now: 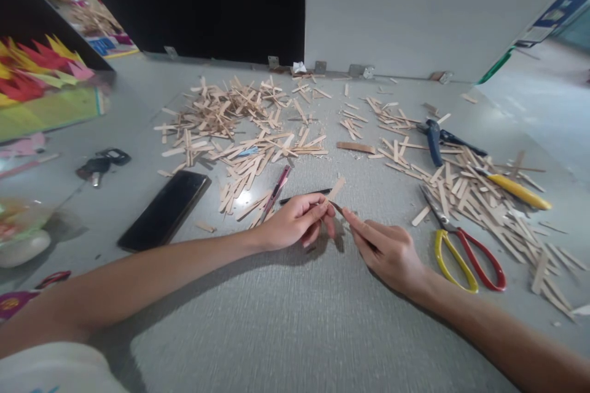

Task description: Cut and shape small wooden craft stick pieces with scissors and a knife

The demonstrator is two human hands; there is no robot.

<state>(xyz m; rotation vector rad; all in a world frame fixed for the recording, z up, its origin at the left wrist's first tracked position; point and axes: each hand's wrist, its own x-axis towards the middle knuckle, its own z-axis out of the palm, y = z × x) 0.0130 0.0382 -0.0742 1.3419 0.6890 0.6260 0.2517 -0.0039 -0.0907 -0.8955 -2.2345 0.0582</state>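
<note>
My left hand (295,221) pinches a short wooden stick (335,189) between thumb and fingers, holding it just above the grey table. My right hand (387,252) is closed round a thin dark tool (338,207) whose tip touches the stick's lower end. What kind of tool it is I cannot make out. A black pen (304,195) lies on the table just behind my left hand, and a red-handled tool (276,190) lies to its left.
Piles of cut wooden sticks (239,129) cover the back and right of the table (295,331). Scissors with yellow and red handles (461,245), a yellow-handled tool (519,190) and blue pliers (434,138) lie right. A black phone (165,209) and keys (101,164) lie left.
</note>
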